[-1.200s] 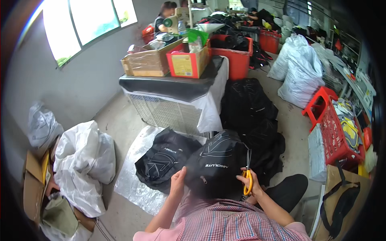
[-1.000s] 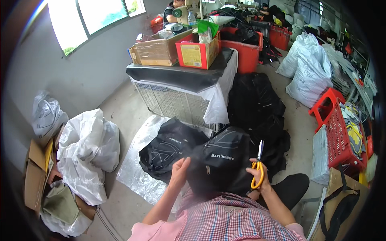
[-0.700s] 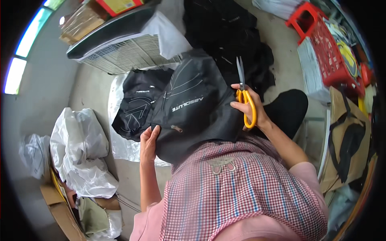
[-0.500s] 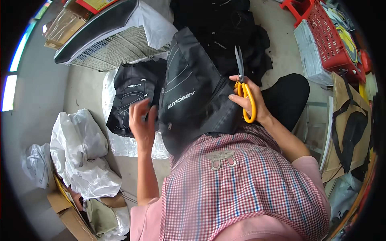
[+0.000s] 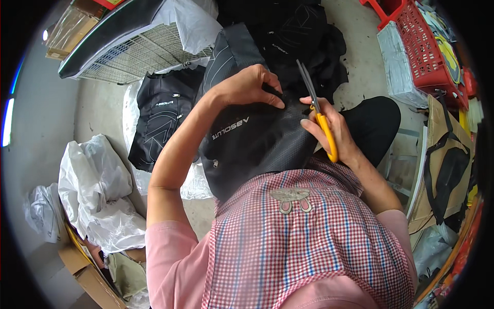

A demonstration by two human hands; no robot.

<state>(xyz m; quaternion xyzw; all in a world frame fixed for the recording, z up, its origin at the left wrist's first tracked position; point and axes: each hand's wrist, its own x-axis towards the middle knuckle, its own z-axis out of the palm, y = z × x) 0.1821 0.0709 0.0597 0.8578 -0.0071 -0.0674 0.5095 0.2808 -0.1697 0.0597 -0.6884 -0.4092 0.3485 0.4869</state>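
Observation:
A black backpack [image 5: 247, 149] with white lettering and thin curved lines lies across my lap. Over its upper part reaches my left hand [image 5: 254, 87], thumb and fingertips closed on the dark fabric near a seam. Yellow-handled scissors [image 5: 328, 138] rest in my right hand [image 5: 337, 129], blades pointing up and away and nearly together. The thumb and forefinger of that hand touch the bag's right edge. Whatever lies between my left fingertips is too small to make out apart from the fabric.
Another black bag [image 5: 167, 108] lies on clear plastic at left. More black bags [image 5: 293, 31] are heaped ahead. A wire-mesh rack [image 5: 149, 51] stands far left, a red plastic basket [image 5: 422, 51] far right. White plastic bags [image 5: 98, 190] sit near left, cardboard [image 5: 447, 159] at right.
My left hand has moved right and up from beside the bag onto its fabric and closed there. The scissors have tilted, and my right hand has shifted slightly right to the bag's edge.

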